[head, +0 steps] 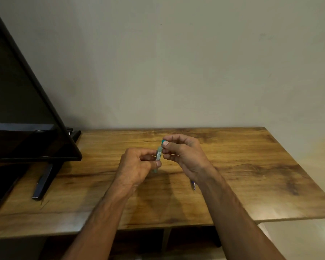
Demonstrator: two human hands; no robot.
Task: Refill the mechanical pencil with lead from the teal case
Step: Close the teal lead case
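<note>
Both hands met above the middle of the bench (233,166). Left hand (134,167) pinched the lower part of the case (159,155), held nearly upright above the wood. Right hand (184,153) closed thumb and fingers on the teal cap (163,142) at the case's top, at 12 o'clock from the left thumb. Whether the cap was seated or loose could not be told.

Pencil (193,185) lay on the bench at 5 o'clock from the case, mostly hidden under the right wrist; only a short bluish end showed.

Monitor (26,113) stood at 9 o'clock, its stand foot (45,181) reaching toward the near edge. A dark flat object (2,182) lay at far left. Bare wall (176,62) behind, at 12 o'clock.
</note>
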